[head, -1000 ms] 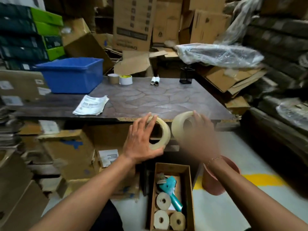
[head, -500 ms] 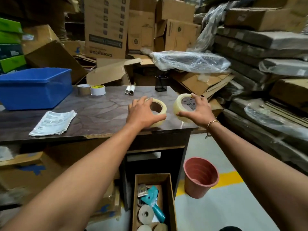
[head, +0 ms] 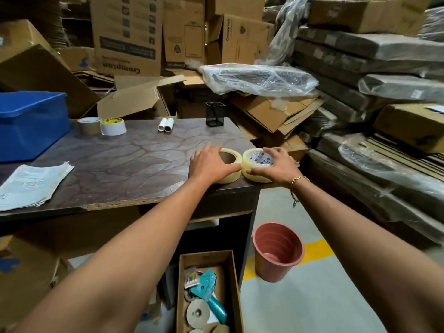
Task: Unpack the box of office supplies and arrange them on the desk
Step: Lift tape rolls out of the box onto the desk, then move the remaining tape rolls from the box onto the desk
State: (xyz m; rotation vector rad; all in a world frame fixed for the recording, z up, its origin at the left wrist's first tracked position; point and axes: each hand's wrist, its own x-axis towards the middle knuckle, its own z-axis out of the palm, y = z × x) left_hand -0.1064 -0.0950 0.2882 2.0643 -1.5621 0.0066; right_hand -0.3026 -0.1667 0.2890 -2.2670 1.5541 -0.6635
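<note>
Left hand [head: 211, 164] grips a clear tape roll [head: 236, 156], right hand [head: 276, 164] a second roll [head: 258, 157], laid flat and touching at a corner of the desk [head: 144, 159], probably grouping like items. The box [head: 206, 255] sits on the floor below.

Dark brown surface [head: 134, 159] with cracked-stone veining; cream left tape roll [head: 229, 178], brown core; cream right tape roll [head: 248, 162], white printed core; blue bin [head: 33, 131]; dusty-pink pot [head: 274, 267]; teal dispenser [head: 207, 284].

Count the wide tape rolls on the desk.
4. One clear roll under the left hand, a labelled clear roll under the right hand, a brown roll and a white roll beside the blue bin.
</note>
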